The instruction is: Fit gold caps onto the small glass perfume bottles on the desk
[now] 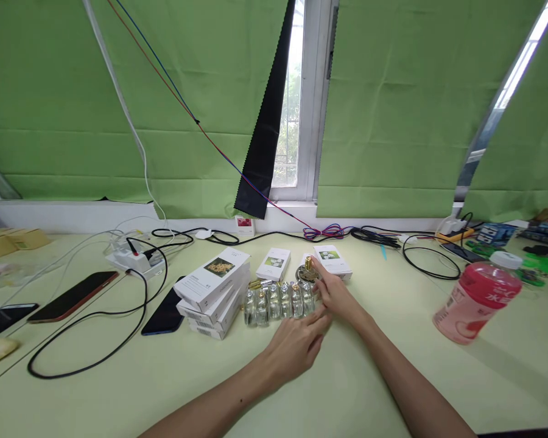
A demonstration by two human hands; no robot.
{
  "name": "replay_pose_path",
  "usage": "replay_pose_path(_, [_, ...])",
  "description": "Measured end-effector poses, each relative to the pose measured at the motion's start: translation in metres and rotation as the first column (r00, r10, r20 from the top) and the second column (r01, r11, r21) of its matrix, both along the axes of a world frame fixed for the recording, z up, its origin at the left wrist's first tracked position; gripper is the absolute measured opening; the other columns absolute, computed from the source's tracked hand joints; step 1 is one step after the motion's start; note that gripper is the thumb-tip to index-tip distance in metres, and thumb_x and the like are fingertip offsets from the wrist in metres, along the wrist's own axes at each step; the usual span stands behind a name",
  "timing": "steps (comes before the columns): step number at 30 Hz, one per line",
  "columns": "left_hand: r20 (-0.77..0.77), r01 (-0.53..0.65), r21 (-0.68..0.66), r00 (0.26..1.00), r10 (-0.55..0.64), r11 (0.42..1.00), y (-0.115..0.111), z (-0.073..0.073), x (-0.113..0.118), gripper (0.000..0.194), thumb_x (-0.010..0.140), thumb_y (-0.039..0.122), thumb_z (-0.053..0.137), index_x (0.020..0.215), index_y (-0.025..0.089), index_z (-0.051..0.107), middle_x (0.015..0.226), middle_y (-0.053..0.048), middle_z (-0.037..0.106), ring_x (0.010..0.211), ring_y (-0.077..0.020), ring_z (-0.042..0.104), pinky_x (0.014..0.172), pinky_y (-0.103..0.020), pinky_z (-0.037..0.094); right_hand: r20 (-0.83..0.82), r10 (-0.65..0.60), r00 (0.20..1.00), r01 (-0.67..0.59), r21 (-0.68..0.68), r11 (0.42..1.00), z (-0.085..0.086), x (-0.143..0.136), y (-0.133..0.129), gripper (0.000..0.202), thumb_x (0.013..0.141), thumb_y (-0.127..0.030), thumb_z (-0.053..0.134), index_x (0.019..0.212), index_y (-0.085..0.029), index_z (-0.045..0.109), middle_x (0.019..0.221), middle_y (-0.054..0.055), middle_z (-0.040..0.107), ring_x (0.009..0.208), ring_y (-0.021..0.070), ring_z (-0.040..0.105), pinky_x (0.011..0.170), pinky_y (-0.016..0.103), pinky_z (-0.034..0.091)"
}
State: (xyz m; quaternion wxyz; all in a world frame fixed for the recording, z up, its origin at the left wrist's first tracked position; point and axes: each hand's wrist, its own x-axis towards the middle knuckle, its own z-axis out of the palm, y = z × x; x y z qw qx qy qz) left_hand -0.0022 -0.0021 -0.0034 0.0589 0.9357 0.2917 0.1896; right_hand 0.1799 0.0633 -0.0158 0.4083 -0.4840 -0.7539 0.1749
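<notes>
Several small clear glass bottles [274,302] stand in a cluster at the middle of the table. My left hand [298,344] lies at their front right edge, fingers pointing right and touching my other hand; what its fingertips hold, if anything, is hidden. Beyond it, my right hand [335,295] has its fingers closed around a small gold piece [308,263], over a round dish [307,275] of small gold parts. To the left of the bottles is a stack of white boxes [217,280]. Two more white boxes, one left [274,264] and one right [332,261], lie behind.
A pink bottle [478,298] with a white cap stands at the right. Phones [73,296], a power strip [137,258] and looped black cables [146,298] occupy the left. More cables [374,237] run along the wall.
</notes>
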Motion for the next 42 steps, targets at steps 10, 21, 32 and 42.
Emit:
replay_pose_path(10, [-0.022,0.005,0.010,1.000,-0.005,1.000,0.000,0.001,-0.001,0.040,0.092,0.015,0.040,0.130,0.026,0.049,0.143,-0.003,0.052,0.090,-0.0200,0.070,0.061,-0.027,0.051,-0.039,-0.134,0.990,0.138,0.114,0.984,0.002,-0.008,-0.001,0.052,0.090,-0.018,0.046,0.142,-0.018,0.041,0.119,0.014,0.065,0.078,0.0196,0.067,0.079,0.037,0.056])
replay_pose_path(21, [-0.011,-0.003,0.009,1.000,0.003,1.000,-0.001,0.003,0.000,0.030,0.092,0.015,0.040,0.117,0.025,0.054,0.133,-0.002,0.059,0.085,-0.0179,0.070,0.059,-0.026,0.048,-0.067,-0.119,0.991,0.123,0.064,0.990,0.000,-0.014,-0.001,0.028,0.085,-0.011,0.045,0.112,-0.015,0.054,0.103,0.012,0.066,0.076,0.0183,0.067,0.077,0.035,0.056])
replay_pose_path(32, [-0.002,-0.001,0.033,1.000,0.001,0.999,0.001,-0.002,0.000,0.027,0.095,0.017,0.039,0.116,0.024,0.055,0.120,-0.001,0.064,0.083,-0.0181,0.069,0.055,-0.026,0.042,-0.080,-0.008,0.997,0.014,0.076,0.997,-0.006,-0.014,0.003,0.033,0.093,-0.021,0.046,0.123,-0.018,0.060,0.142,0.015,0.052,0.103,0.0242,0.067,0.096,0.043,0.051])
replay_pose_path(42, [0.025,0.001,0.012,1.000,-0.002,1.000,0.001,0.000,0.000,0.034,0.094,0.016,0.040,0.124,0.027,0.054,0.123,-0.002,0.064,0.090,-0.0183,0.069,0.061,-0.025,0.046,-0.055,0.093,0.994,-0.092,0.023,0.996,-0.012,-0.012,0.009,0.056,0.087,-0.007,0.037,0.142,-0.018,0.042,0.115,0.012,0.065,0.104,0.0218,0.063,0.096,0.042,0.050])
